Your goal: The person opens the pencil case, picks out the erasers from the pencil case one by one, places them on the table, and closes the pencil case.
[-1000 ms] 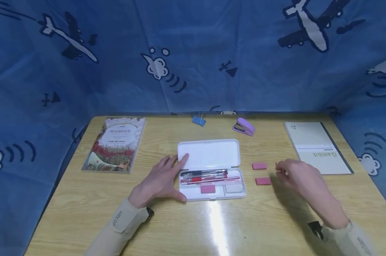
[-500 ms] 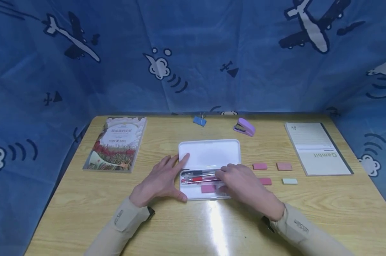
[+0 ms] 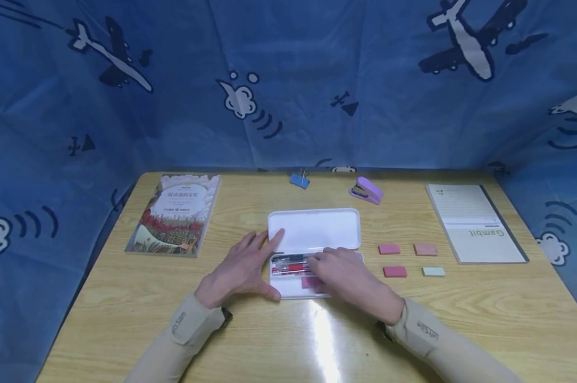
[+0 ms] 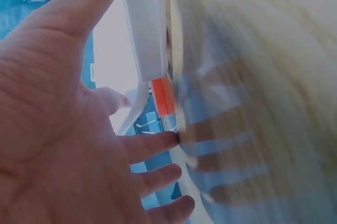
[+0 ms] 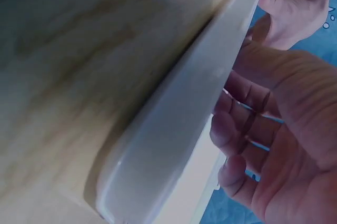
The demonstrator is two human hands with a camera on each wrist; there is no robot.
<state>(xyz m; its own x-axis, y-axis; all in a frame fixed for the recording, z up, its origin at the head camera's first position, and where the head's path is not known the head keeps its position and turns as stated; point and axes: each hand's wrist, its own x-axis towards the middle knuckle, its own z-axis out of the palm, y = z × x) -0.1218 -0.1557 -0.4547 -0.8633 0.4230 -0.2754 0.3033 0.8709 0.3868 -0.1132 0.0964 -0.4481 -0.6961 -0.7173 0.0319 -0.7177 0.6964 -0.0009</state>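
Hands (image 3: pixel 237 269) (image 3: pixel 348 274) two, case (image 3: pixel 317 229) one, erasers (image 3: pixel 309 282) (image 3: pixel 389 249) (image 3: pixel 425 249) (image 3: pixel 395 272) (image 3: pixel 434 272) perhaps five

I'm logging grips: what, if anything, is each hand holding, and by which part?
Left hand: nothing, spread at the pencil case. Right hand: cannot tell; any hold is hidden.

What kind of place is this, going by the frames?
Looks like a desk setup, possibly staged for recording: a wood-grain table with an open white pencil case and a purple stapler, in front of a blue airplane-print cloth.
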